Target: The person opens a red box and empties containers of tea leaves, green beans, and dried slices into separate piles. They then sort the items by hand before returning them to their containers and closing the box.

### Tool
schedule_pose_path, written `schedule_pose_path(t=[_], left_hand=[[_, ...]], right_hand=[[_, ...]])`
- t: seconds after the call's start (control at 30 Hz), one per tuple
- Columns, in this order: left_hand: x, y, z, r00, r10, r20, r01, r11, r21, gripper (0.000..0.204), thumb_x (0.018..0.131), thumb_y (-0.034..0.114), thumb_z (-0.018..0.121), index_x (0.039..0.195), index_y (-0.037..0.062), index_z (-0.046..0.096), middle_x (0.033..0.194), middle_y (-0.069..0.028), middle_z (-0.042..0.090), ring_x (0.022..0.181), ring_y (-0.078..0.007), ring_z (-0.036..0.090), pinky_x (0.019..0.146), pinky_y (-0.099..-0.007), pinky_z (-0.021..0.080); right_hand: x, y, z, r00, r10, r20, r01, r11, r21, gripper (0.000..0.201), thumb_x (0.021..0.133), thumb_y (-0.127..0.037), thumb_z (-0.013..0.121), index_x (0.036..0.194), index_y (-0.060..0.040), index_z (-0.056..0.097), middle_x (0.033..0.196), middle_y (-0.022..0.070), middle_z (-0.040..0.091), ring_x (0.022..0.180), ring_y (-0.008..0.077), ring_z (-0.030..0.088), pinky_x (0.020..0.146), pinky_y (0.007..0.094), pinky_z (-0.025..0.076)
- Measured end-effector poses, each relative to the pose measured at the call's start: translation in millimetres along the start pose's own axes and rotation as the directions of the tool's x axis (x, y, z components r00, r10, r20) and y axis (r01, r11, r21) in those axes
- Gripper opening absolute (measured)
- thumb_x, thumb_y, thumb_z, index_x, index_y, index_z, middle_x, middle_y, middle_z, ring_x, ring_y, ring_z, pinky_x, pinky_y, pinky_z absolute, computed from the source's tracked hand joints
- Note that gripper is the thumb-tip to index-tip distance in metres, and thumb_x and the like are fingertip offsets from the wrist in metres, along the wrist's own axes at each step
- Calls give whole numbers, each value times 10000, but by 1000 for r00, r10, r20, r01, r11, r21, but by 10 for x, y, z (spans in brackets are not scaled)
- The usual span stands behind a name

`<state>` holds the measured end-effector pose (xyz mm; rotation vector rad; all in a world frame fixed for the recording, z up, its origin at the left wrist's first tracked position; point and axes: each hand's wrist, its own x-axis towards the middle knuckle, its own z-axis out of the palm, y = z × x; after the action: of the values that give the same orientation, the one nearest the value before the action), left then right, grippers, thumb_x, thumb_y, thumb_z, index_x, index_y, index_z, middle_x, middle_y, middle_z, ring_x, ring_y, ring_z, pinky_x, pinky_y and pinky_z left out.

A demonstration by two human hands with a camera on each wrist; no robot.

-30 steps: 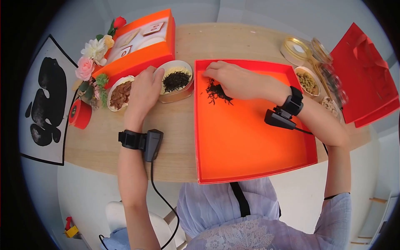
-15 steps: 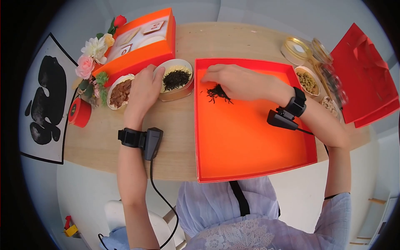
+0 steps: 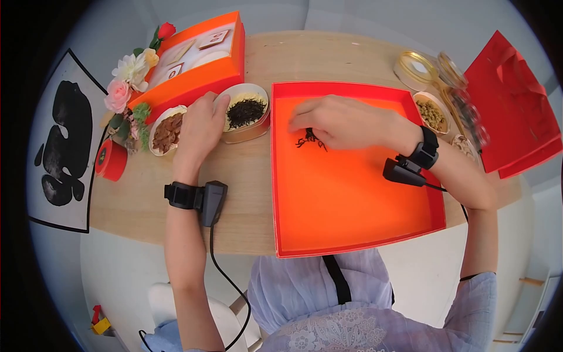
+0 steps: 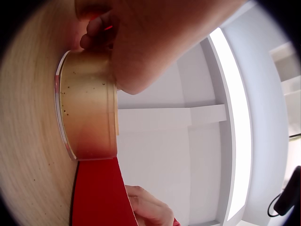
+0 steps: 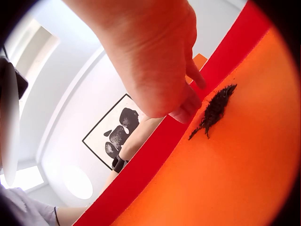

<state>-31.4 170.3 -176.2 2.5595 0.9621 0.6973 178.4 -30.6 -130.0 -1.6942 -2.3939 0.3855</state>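
Observation:
Black twisted leaves (image 3: pixel 310 139) lie in a small pile on the orange floor of a red-edged tray (image 3: pixel 352 199). Over the pile hovers the right hand (image 3: pixel 346 123), its fingers bent downward with nothing visible in them; in the right wrist view, the fingers (image 5: pixel 186 110) are above and beside the leaves (image 5: pixel 217 109). The left hand (image 3: pixel 202 123) rests between a container of brown pieces (image 3: pixel 168 134) and a gold tin (image 3: pixel 246 136) topped with black leaves. Its fingers are loosely curled against the tin (image 4: pixel 89 103) in the left wrist view.
Behind the left hand stand an orange box (image 3: pixel 199 56) and flowers (image 3: pixel 130 73). A small red tin (image 3: pixel 111 159) is at the left. Green pieces (image 3: pixel 431 114), a gold lid (image 3: pixel 416 69) and a red bag (image 3: pixel 510 105) are at the right.
The right hand has moved slightly right and toward the body, rising off the pile, whose visible part is smaller. The left hand stays in place.

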Motion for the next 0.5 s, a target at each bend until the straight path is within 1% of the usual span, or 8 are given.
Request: schedule_pose_path(t=[0.03,0.1,0.13,0.2,0.33,0.4,0.43,0.5], left_hand=[[-1,0,2,1000,-3,-4,3,1000,-15,495,1044,400,505,1060,-71,657,985,-308,680,993,-465,648,863,-489,488],[-7,2,-14,1000,-7,-9,7,1000,-24,495,1044,401,506,1058,-70,657,983,-306,680,991,-464,649,863,-488,489],[-11,6,-17,1000,-7,-10,7,1000,-18,494,1044,401,507,1059,-70,656,983,-305,680,990,-462,649,864,-487,490],[-18,3,-14,1000,-10,-9,10,1000,-14,492,1044,400,508,1059,-69,656,982,-303,681,989,-461,650,864,-486,490],[-4,-15,-16,1000,2,5,-2,1000,-11,493,1044,402,509,1065,-68,656,983,-303,681,997,-461,648,869,-492,488],[-3,-19,-10,1000,0,15,0,1000,-4,494,1044,403,509,1067,-68,657,982,-302,681,998,-461,649,871,-494,487],[-6,-15,-3,1000,6,0,-6,1000,4,497,1044,405,509,1067,-68,658,983,-301,683,1001,-460,649,873,-494,486],[-3,-5,2,1000,14,-14,-14,1000,13,499,1043,408,509,1067,-68,658,984,-301,685,1003,-460,649,874,-495,485]], right_hand=[[19,15,55,1000,0,-3,0,1000,1,401,797,108,533,1167,39,670,1208,161,665,1115,345,625,855,427,550],[60,71,237,967,-217,-131,219,976,1,406,792,107,527,1166,46,673,1229,179,661,1140,352,620,912,418,550],[67,70,268,966,-220,-133,222,975,1,406,792,107,527,1166,46,673,1229,179,661,1140,352,620,912,418,550],[51,79,313,969,-220,-111,219,975,-25,412,780,111,519,1156,52,676,1250,192,656,1170,352,612,964,413,540],[-89,136,203,972,-228,-60,225,973,-41,407,773,105,526,1149,59,676,1251,184,659,1186,349,606,982,417,530],[-155,136,145,991,-136,4,137,990,-40,403,764,95,534,1138,63,682,1223,177,671,1188,351,603,980,425,529],[-166,123,127,991,-133,4,134,990,-40,403,764,95,534,1138,63,682,1223,177,671,1188,351,603,980,425,529],[-171,88,113,986,-152,-68,152,988,8,339,800,56,565,1102,38,718,1197,165,693,1178,334,624,997,400,526]])
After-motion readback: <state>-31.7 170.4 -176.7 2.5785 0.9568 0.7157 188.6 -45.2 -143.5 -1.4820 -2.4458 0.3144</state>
